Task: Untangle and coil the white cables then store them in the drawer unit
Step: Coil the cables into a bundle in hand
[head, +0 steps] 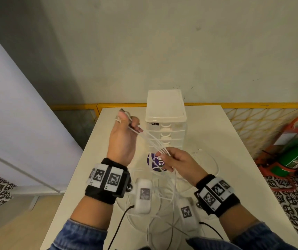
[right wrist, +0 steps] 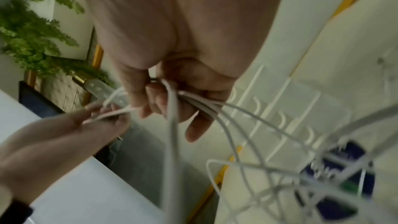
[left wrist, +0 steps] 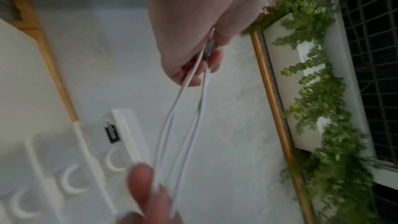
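- Denim sleeves, lower edge of the head view: both forearms reach up the frame, each wrist in a black band with printed marker tiles.
- White cables, lower centre: thin, round, matte white cords, lying in loose overlapping loops on the white table between the wrists, with more loops to the right of the right hand.
- Cable strands lifted off the table: a bundle of several cords stretched between the two hands, its long axis running from upper left to lower right in the head view. The strands lie close together at the left hand and spread slightly toward the right.
- Left hand, left of centre, raised: fingers curled, clamped on the upper end of the bundle; cord ends stick out past the fingertips.
- Right hand, centre: thumb and fingers closed round the lower end of the bundle, from which cords drop to the table.
- Purple round sticker on the table, partly hidden behind the right hand.
- Drawer unit, centre, behind the hands: white, translucent drawers stacked upright, all closed, crescent handles facing the camera.
- Green cylinder in an orange stand, right edge, on the floor.
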Motion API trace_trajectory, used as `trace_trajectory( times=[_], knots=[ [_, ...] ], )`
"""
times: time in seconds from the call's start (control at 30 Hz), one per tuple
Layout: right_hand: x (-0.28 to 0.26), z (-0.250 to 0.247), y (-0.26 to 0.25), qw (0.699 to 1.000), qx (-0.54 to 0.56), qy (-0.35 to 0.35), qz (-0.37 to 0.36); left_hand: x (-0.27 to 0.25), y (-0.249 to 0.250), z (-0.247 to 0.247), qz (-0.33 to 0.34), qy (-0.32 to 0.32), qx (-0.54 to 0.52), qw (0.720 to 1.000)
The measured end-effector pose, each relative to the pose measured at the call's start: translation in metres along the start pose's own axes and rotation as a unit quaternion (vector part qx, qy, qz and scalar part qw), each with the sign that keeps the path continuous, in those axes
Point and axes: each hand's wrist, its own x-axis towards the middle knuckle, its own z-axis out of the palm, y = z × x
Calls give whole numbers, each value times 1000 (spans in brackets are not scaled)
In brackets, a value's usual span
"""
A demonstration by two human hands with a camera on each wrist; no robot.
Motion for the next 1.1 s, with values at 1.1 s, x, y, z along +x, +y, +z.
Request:
trace_trajectory(
  times=[1.1],
  knots=[
    [13, -24, 13, 963, -235, 77, -109, -20, -11, 26, -239, -288, -56, 926]
  ],
)
